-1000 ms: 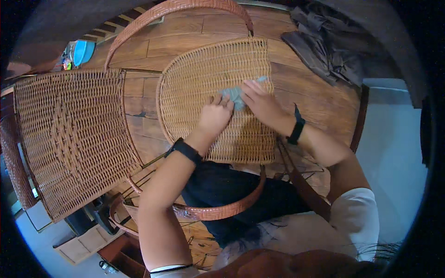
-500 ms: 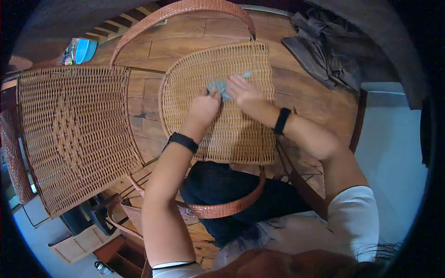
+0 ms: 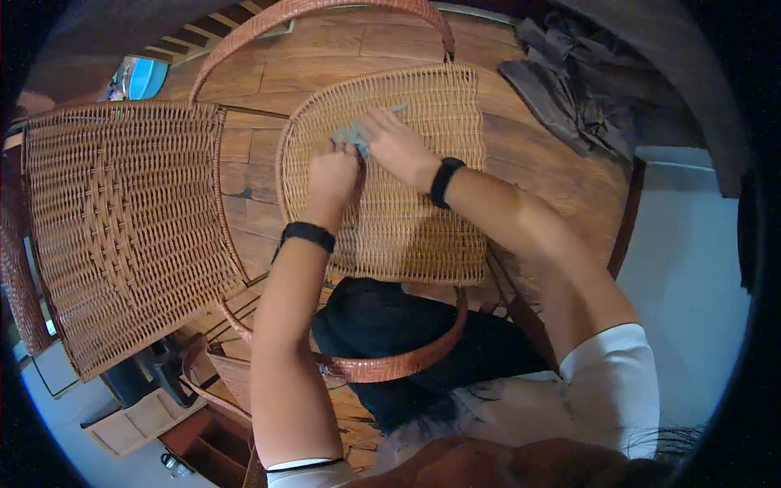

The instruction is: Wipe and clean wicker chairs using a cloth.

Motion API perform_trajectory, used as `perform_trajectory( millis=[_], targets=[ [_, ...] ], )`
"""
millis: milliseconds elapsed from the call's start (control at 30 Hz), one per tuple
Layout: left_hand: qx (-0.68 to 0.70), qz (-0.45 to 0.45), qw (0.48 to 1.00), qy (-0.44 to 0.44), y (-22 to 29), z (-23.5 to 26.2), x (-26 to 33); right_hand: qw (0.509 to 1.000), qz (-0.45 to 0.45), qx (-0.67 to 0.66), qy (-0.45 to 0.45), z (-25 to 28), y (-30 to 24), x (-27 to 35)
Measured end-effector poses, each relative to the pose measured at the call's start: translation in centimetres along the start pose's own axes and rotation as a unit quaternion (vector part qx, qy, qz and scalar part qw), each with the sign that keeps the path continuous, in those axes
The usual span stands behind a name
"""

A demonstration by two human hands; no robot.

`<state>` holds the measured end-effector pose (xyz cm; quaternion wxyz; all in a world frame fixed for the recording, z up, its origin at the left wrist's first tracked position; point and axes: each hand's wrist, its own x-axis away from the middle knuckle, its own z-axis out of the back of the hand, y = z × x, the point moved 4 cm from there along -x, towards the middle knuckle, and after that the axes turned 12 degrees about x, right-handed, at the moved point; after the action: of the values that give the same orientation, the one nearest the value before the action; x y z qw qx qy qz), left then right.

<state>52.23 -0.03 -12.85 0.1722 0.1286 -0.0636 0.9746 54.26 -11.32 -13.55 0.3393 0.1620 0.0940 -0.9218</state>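
A wicker chair lies tipped over, its lighter woven panel (image 3: 415, 228) facing up at me. On that panel's upper left part, a crumpled pale blue-green cloth (image 3: 350, 134) is pressed to the weave. My left hand (image 3: 332, 175) is closed with curled fingers at the cloth's lower edge. From the right, my right hand (image 3: 397, 146) presses the cloth, its fingers bent over it; a strip of cloth sticks out past them. Both wrists wear black bands. A second, darker woven panel (image 3: 122, 236) with a diamond pattern stands at the left.
Reddish-brown woven curved armrests arch above the panel (image 3: 317, 6) and below it (image 3: 399, 368), the lower one across my dark-clad legs. Crumpled dark fabric (image 3: 569, 89) lies at the upper right on the wooden floor (image 3: 537, 179). A blue basin (image 3: 147, 79) stands at the upper left.
Both hands and the cloth have moved left and slightly up across the lighter panel. The chair has shifted slightly in view.
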Motion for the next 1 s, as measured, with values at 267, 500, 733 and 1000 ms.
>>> perform_trajectory(
  millis=[267, 500, 733, 1000],
  targets=[
    [0.067, 0.024, 0.985, -0.154, -0.7, 0.8, 0.8, 0.997, 0.061, 0.031, -0.022, 0.0, -2.1, 1.2],
    [0.076, -0.07, 0.96, -0.262, 3.0, 0.7, 6.7, 0.99, 0.116, -0.029, -0.077, 2.5, -7.2, 8.6],
    [0.051, -0.02, 0.979, -0.199, 2.6, 0.2, 6.0, 0.994, 0.08, -0.074, -0.024, 0.9, -6.0, 5.3],
    [0.06, 0.007, 0.993, -0.101, 0.3, -0.2, 5.7, 0.997, 0.045, -0.041, -0.048, 0.2, -6.4, 3.6]
  ],
)
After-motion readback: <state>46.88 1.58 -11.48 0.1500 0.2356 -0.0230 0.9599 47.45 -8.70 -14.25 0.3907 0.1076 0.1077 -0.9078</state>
